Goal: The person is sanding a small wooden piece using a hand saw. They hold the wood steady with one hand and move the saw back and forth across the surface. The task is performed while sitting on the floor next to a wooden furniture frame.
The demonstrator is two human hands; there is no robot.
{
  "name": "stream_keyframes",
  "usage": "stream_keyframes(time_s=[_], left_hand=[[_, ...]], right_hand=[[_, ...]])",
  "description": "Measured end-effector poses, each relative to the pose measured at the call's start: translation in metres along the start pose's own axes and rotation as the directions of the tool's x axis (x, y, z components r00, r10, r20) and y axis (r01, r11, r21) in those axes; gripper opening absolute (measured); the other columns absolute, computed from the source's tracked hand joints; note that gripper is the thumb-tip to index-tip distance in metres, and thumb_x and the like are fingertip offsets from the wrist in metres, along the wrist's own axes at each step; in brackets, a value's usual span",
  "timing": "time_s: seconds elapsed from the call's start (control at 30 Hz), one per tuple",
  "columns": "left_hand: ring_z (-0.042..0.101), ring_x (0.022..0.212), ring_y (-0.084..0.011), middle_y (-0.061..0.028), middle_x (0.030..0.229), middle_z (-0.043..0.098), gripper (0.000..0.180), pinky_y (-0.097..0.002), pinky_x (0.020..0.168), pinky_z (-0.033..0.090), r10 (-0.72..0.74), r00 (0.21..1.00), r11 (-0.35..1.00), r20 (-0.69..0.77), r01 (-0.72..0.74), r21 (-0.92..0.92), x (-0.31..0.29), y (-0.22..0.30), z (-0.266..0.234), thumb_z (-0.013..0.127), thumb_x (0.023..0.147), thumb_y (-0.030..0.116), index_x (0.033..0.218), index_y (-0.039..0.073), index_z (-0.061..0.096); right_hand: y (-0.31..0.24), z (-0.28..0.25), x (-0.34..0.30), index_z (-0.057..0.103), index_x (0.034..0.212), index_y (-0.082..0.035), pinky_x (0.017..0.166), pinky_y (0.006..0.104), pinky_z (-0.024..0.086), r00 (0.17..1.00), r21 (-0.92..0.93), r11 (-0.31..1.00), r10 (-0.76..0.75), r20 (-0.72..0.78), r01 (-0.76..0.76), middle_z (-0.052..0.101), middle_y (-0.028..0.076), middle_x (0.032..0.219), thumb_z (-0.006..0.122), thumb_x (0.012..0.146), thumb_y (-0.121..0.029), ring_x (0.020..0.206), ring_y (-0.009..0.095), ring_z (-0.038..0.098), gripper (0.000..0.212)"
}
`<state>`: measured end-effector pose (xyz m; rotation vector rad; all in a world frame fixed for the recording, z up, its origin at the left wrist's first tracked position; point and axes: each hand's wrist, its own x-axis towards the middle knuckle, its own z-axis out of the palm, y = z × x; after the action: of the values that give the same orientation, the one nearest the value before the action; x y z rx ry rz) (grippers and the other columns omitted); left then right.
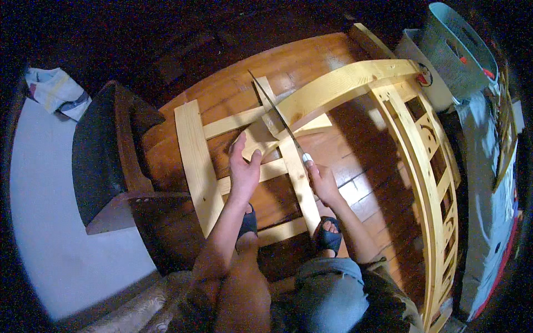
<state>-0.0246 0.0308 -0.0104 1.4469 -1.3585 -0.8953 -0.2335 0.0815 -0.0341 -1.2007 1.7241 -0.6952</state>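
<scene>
White plastic-looking handle [307,158] in my right grip [323,182]: the fingers are wrapped round it, clenched, with the thumb along its side, and that handle belongs to a handsaw [286,123]. Its thin, dark blade runs away from me, slanting up to the left, across the left end of a long pale pine beam [333,83]; whether the teeth are in the wood I cannot tell. My left grip [244,169] is released, holding nothing, thumb apart from the fingers, just left of that beam end; I cannot tell if the fingertips touch the wood. Beneath both arms lies a pine frame [194,150] of side rails and crosspieces on the glossy brown floor [355,188]. My feet, in dark sandals [329,236], are down among its pieces. From the beam's far end, a pine railing [413,155] with smiling-face cutouts curves down my right side. Beyond it, at the upper right, stands a teal basket [458,44] with an oblong slot in its wall. To my left is a black-padded chair [100,161] with dark wood, beside a pale surface [83,266] bearing a crumpled patterned cloth [58,91].
</scene>
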Motion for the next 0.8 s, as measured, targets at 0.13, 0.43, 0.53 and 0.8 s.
stream_keyframes(time_s=[0.13,0.43,0.53,0.8], left_hand=[[0.039,0.116,-0.0292,-0.0198,0.123,0.042,0.049,-0.0354,0.100,0.028,0.021,0.996,0.999,-0.092,-0.018,0.030,0.002,-0.013,-0.019,0.056,0.076,0.006,0.122,-0.004,0.040],[0.038,0.117,-0.0262,-0.0184,0.124,0.043,0.052,-0.0340,0.100,0.026,0.032,0.992,0.997,-0.123,-0.022,0.077,0.005,-0.007,-0.009,0.056,0.077,0.006,0.124,-0.002,0.038],[0.038,0.119,-0.0242,-0.0171,0.125,0.043,0.052,-0.0322,0.102,0.025,-0.010,0.995,0.999,-0.103,0.016,0.051,0.000,-0.003,-0.008,0.056,0.077,0.004,0.125,-0.003,0.037],[0.041,0.112,-0.0316,-0.0210,0.117,0.046,0.051,-0.0370,0.097,0.030,0.027,0.984,0.993,-0.175,-0.007,0.114,0.002,-0.006,-0.031,0.058,0.075,0.008,0.122,-0.003,0.039]], right_hand=[[0.022,-0.017,-0.065,0.047,0.069,-0.003,0.041,0.0252,0.030,0.993,0.089,0.993,0.063,0.096,-0.071,0.041,-0.001,0.055,0.033,0.093,-0.034,0.046,0.008,0.036,0.042],[-0.002,-0.009,-0.005,0.037,0.059,-0.010,0.031,0.0242,0.026,0.985,0.111,0.988,0.091,0.146,-0.108,0.037,-0.002,0.046,0.031,0.092,-0.039,0.034,0.008,0.033,0.045],[-0.019,-0.005,-0.007,0.039,0.062,-0.010,0.032,0.0249,0.030,0.995,0.041,0.999,0.032,0.095,-0.036,0.038,0.000,0.046,0.033,0.091,-0.042,0.035,0.009,0.036,0.044],[0.058,-0.031,-0.094,0.038,0.064,-0.011,0.029,0.0236,0.024,0.995,0.141,0.990,-0.002,0.102,-0.013,0.031,-0.004,0.046,0.031,0.092,-0.041,0.033,0.006,0.031,0.041]])
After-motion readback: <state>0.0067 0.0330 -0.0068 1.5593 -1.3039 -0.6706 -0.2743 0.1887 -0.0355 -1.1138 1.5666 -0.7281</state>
